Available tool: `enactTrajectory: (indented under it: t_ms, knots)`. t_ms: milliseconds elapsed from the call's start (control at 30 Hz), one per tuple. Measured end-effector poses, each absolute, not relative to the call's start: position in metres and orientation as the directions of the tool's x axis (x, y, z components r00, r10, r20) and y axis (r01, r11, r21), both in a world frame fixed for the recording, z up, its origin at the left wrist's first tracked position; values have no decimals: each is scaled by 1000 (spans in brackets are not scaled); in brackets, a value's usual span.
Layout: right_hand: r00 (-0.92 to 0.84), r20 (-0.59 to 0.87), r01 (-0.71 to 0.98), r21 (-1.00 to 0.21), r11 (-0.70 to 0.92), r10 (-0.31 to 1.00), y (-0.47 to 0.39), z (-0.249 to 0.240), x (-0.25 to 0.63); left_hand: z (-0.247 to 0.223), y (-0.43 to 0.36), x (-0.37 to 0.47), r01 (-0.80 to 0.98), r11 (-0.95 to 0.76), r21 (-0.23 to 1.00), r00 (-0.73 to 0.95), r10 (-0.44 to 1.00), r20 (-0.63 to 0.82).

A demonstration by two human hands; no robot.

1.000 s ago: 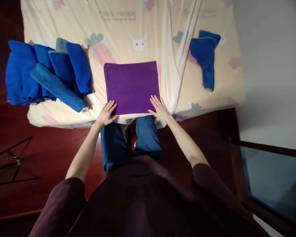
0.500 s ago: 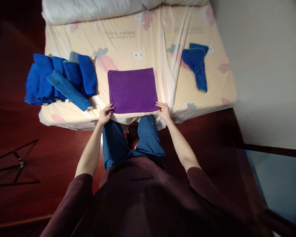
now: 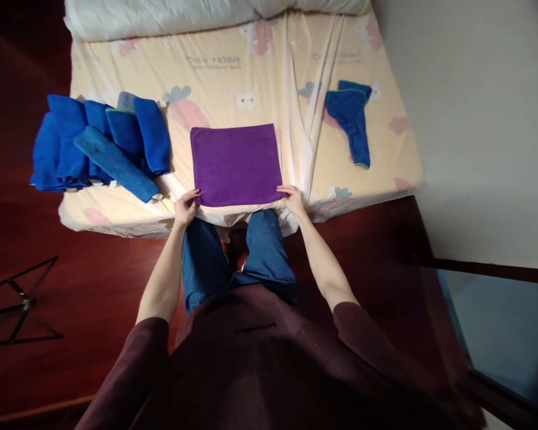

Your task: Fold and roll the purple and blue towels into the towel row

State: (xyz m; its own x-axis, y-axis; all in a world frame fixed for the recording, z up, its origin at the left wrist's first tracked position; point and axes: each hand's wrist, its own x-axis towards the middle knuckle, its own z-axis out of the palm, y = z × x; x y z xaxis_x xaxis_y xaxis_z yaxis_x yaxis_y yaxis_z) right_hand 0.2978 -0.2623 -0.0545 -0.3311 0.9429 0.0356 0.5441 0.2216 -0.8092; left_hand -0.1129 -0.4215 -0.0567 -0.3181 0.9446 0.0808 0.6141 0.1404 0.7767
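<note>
Plain purple across my cloth, and here's the cream sheet with its pink carrots, blue-grey leaves and white rabbits! Vivid blue on the bundles, lime-green edging on the dark blue garment, maroon on my shirt, blue on my trousers, red-brown on the floor.

We look from the person's head, the lone camera pitched forward and steeply down over the shirt to left hand and right hand, far enough off to catch bed, floor and wall.
</note>
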Motion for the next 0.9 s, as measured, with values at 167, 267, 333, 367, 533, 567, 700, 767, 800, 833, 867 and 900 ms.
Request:
enactTrajectory:
  t_ms: [167,267,333,367,533,567,700,767,800,833,867,900]
  knots:
    - [-324,29,577,-786,222,946,-262,-54,296,-55,-419,-113,609,139,781,-325,942,86]
    - [-314,19,581,-787,207,949,-262,-56,297,-52,-417,-114,645,148,750,-316,945,85]
    - [-298,13,550,-815,183,954,-261,-59,297,-53,-415,-116,669,156,727,-313,946,86]
    - [-290,13,528,-832,171,957,-260,-61,297,-54,-415,-116,672,156,724,-315,945,89]
    - [-249,31,392,-911,130,968,-256,-70,299,-71,-414,-117,606,91,790,-389,900,195]
    - [-245,35,368,-921,126,969,-255,-71,300,-74,-415,-117,593,77,801,-409,886,217]
    - [-265,38,304,-945,121,964,-254,-72,306,-81,-417,-117,575,54,816,-442,860,254]
    - [-274,34,274,-955,112,961,-254,-73,309,-82,-419,-119,558,50,828,-462,848,259]
    - [-274,27,262,-960,102,961,-254,-74,310,-82,-420,-120,549,49,835,-468,845,259]
    - [-272,16,254,-963,88,962,-253,-75,310,-82,-421,-121,543,46,838,-466,847,256]
    - [-269,4,250,-965,73,963,-253,-76,310,-82,-421,-122,544,45,838,-455,854,250]
    - [-267,-9,250,-967,60,964,-252,-76,310,-81,-421,-122,550,47,834,-439,866,241]
